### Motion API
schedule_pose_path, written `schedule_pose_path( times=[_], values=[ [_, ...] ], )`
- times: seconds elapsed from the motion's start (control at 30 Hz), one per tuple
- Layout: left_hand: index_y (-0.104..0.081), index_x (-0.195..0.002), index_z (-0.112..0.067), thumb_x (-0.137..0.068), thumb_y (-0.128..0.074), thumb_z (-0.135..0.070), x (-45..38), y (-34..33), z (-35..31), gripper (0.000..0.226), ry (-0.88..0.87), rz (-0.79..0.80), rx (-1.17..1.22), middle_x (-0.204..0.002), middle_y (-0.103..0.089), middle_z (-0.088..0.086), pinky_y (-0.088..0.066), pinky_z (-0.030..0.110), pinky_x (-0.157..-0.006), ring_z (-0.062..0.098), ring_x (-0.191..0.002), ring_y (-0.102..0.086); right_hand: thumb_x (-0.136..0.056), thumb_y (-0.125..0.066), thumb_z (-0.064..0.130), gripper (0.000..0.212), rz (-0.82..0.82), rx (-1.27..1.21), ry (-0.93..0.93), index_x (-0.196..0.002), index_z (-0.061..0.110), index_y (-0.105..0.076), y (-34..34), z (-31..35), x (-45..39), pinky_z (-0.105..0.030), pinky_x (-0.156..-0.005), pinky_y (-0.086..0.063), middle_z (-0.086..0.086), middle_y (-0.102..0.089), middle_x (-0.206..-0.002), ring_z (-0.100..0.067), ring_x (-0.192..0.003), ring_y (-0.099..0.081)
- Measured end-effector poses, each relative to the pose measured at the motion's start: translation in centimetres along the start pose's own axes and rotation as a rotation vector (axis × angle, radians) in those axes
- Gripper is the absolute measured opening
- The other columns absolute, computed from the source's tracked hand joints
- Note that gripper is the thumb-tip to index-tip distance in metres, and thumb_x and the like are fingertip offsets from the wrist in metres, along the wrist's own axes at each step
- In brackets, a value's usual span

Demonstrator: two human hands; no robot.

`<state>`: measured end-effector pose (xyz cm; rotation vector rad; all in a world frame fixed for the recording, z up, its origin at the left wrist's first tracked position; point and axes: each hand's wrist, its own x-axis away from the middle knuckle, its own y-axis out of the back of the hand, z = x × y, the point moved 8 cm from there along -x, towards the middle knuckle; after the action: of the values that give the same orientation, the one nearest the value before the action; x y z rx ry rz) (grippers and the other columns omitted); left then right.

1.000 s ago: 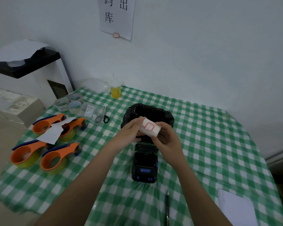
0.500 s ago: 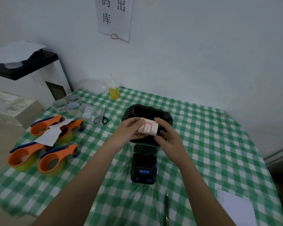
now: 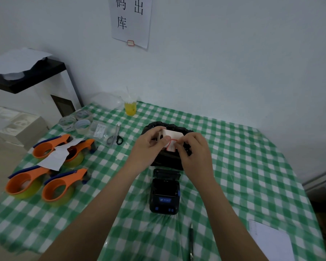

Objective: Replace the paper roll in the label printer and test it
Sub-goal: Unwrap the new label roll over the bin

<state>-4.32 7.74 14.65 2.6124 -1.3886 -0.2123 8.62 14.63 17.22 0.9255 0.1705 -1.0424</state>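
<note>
From the head camera, both bare hands meet above the middle of the desk (image 3: 243, 166), which is covered in a green-and-white checked cloth. The left hand (image 3: 149, 146) has its grip closed on the paper roll (image 3: 172, 135), thumb pressed on the near face and fingers curled around the left end. The right hand (image 3: 195, 151) pinches the roll's loose end — a white label (image 3: 172, 146) with a red border — between thumb and fingertips, so its grip is closed too. The roll is held in the air over a black bag (image 3: 167, 161) with a crumpled rim, not touching the desk.

Just in front of the bag, nearer the person, sits the label printer (image 3: 164, 196), black with blue buttons. Its lid is tipped open toward the bag and the paper bay looks dark; whether anything lies in it I cannot tell.

On the left of the desk lie four orange tape dispensers (image 3: 51, 182) in two pairs, with a torn sheet of white paper (image 3: 58, 155) across the farther pair. Behind them are clear tape rolls (image 3: 75, 121), a small plastic packet and scissors (image 3: 115, 137). A cup of yellow drink (image 3: 130, 107) stands near the wall. A pen (image 3: 191, 240) lies near the front edge, and a white sheet (image 3: 269, 240) lies to its right. A paper notice (image 3: 131, 19) hangs on the wall.
</note>
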Motion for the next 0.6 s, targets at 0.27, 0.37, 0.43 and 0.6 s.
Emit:
schedule_pose_path(
  times=[0.27, 0.37, 0.43, 0.6],
  values=[
    [-0.054, -0.122, -0.025, -0.085, -0.061, -0.036, 0.2, 0.3, -1.1, 0.039, -0.04, -0.045, -0.082, -0.107, -0.068, 0.005, -0.054, 0.042, -0.091, 0.021, -0.095, -0.066, -0.087, -0.064, 0.013, 0.007, -0.071, -0.051, -0.045, -0.092, 0.008, -0.064, 0.0, 0.2, 0.4, -0.031, -0.077, -0.051, 0.002, -0.056, -0.097, -0.015, -0.088, -0.057],
    [-0.054, -0.122, -0.024, -0.085, -0.061, -0.035, 0.3, 0.4, -1.2, 0.039, -0.048, -0.06, -0.103, -0.104, -0.068, 0.006, -0.055, 0.041, -0.089, 0.022, -0.094, -0.066, -0.087, -0.064, 0.013, 0.007, -0.056, -0.051, -0.061, -0.092, 0.009, -0.063, -0.2, 0.1, 0.4, -0.028, -0.076, -0.05, 0.003, -0.055, -0.099, -0.014, -0.088, -0.057],
    [-0.054, -0.121, -0.023, -0.086, -0.061, -0.034, 0.4, 0.4, -1.4, 0.038, -0.054, -0.063, -0.117, -0.103, -0.067, 0.006, -0.055, 0.039, -0.087, 0.023, -0.093, -0.066, -0.087, -0.064, 0.014, 0.007, -0.046, -0.052, -0.067, -0.092, 0.009, -0.063, -0.2, 0.0, 0.4, -0.025, -0.077, -0.049, 0.006, -0.053, -0.098, -0.013, -0.088, -0.057],
    [-0.054, -0.122, -0.022, -0.086, -0.06, -0.034, 0.4, 0.4, -1.7, 0.039, -0.059, -0.066, -0.135, -0.102, -0.065, 0.001, -0.054, 0.031, -0.084, 0.019, -0.094, -0.065, -0.086, -0.064, 0.012, 0.004, -0.056, -0.089, -0.089, -0.089, 0.009, -0.062, -0.2, -0.1, 0.6, -0.024, -0.076, -0.048, 0.003, -0.054, -0.098, -0.012, -0.089, -0.056]
  ],
)
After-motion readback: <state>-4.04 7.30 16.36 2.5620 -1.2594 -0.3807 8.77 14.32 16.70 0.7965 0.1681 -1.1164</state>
